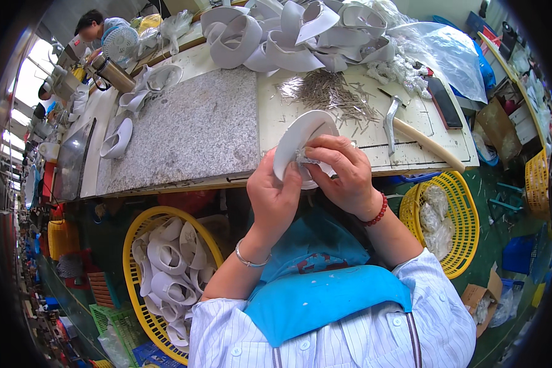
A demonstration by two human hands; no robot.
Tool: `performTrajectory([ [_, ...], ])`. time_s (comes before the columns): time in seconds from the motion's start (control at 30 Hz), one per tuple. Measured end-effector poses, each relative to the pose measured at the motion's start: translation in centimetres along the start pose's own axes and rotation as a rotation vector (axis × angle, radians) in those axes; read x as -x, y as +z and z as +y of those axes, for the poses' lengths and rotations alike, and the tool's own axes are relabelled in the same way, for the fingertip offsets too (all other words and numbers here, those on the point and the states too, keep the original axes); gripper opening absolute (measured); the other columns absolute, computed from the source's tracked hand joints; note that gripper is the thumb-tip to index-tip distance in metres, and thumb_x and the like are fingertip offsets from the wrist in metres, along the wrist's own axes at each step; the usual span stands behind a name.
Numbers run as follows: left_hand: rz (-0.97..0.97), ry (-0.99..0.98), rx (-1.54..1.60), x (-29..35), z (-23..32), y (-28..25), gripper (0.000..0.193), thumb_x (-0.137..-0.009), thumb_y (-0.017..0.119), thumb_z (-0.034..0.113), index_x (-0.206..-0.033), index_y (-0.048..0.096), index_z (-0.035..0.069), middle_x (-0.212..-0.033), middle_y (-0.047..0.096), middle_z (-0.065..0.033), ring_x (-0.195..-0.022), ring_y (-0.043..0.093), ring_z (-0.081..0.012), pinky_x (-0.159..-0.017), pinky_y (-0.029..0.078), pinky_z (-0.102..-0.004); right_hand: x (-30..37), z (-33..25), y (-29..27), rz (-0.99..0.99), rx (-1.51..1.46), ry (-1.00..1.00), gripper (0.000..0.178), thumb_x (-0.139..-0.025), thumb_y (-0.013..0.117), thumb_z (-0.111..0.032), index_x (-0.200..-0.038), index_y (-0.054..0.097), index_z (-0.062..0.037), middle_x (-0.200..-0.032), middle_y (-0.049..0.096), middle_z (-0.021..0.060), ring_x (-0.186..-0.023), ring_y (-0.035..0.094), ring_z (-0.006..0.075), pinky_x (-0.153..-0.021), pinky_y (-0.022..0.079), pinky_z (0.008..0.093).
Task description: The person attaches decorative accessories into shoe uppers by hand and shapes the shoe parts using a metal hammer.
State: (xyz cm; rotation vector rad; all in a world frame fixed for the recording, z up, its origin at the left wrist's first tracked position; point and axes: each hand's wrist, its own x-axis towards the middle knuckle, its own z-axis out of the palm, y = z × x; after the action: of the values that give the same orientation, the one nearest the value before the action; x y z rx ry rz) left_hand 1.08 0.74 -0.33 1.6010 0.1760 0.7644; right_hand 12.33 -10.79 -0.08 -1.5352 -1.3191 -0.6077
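Above the near edge of the bench I hold a white curved band, which looks like a slipper upper. My left hand is closed on its lower left side, with the thumb pressed near the middle. At the band's centre, the fingers of my right hand pinch a small clear, shiny ornament. The fingers partly cover that ornament, so its exact shape is hidden. Beyond my hands lies a loose heap of thin metal pins or strips. A hammer with a wooden handle rests to the right of them.
More white bands are piled at the back. Clear ornaments and a dark phone lie at right. A grey stone slab covers the bench's left part. Yellow baskets stand below, left and right. Another person sits far left.
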Motion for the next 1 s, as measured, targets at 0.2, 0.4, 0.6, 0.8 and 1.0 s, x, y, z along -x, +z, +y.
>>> performTrajectory([
  [0.2,0.021,0.019,-0.095,0.0,0.5,0.2,0.030,-0.094,0.059,0.009,-0.120,0.060,-0.006,-0.093,0.067,-0.0059,-0.085,0.059,-0.0077,-0.076,0.050,-0.0241,0.0,-0.2,0.2,0.022,-0.030,0.005,0.029,-0.071,0.075,0.001,-0.097,0.065,-0.0055,-0.099,0.068,0.0091,-0.080,0.066,0.0271,-0.067,0.053,0.0346],
  [0.4,0.095,0.101,-0.080,-0.5,0.2,0.6,0.014,-0.096,0.062,0.010,-0.098,0.067,-0.003,-0.075,0.059,0.0047,-0.068,0.047,-0.0005,-0.058,0.039,-0.0179,-0.3,-0.6,0.3,0.023,-0.048,0.029,0.027,-0.070,0.075,0.003,-0.093,0.065,-0.0042,-0.095,0.069,0.0103,-0.080,0.067,0.0276,-0.068,0.054,0.0350],
  [0.6,0.048,0.101,-0.083,-0.8,0.3,0.3,0.019,-0.097,0.060,0.011,-0.106,0.067,-0.004,-0.075,0.058,0.0051,-0.068,0.047,-0.0008,-0.058,0.039,-0.0180,-0.5,-0.4,-0.1,-0.015,-0.037,0.021,0.025,-0.070,0.075,0.002,-0.092,0.065,-0.0045,-0.094,0.069,0.0100,-0.080,0.067,0.0271,-0.068,0.054,0.0348],
  [0.8,0.024,0.134,-0.154,-0.9,-0.3,0.0,0.027,-0.097,0.059,0.011,-0.118,0.065,-0.004,-0.081,0.061,0.0026,-0.074,0.050,-0.0018,-0.062,0.042,-0.0187,-0.8,-0.4,-0.2,-0.026,-0.048,0.025,0.024,-0.070,0.075,0.001,-0.091,0.065,-0.0053,-0.094,0.069,0.0091,-0.079,0.068,0.0262,-0.068,0.053,0.0343],
  [1.0,-0.012,0.158,-0.185,-1.3,0.1,-0.3,0.029,-0.096,0.061,0.012,-0.120,0.064,-0.004,-0.092,0.067,-0.0027,-0.082,0.056,-0.0054,-0.072,0.047,-0.0213,-1.0,-0.2,-0.4,-0.045,-0.072,0.032,0.022,-0.071,0.075,0.001,-0.089,0.065,-0.0059,-0.093,0.070,0.0092,-0.079,0.068,0.0261,-0.067,0.053,0.0342],
])
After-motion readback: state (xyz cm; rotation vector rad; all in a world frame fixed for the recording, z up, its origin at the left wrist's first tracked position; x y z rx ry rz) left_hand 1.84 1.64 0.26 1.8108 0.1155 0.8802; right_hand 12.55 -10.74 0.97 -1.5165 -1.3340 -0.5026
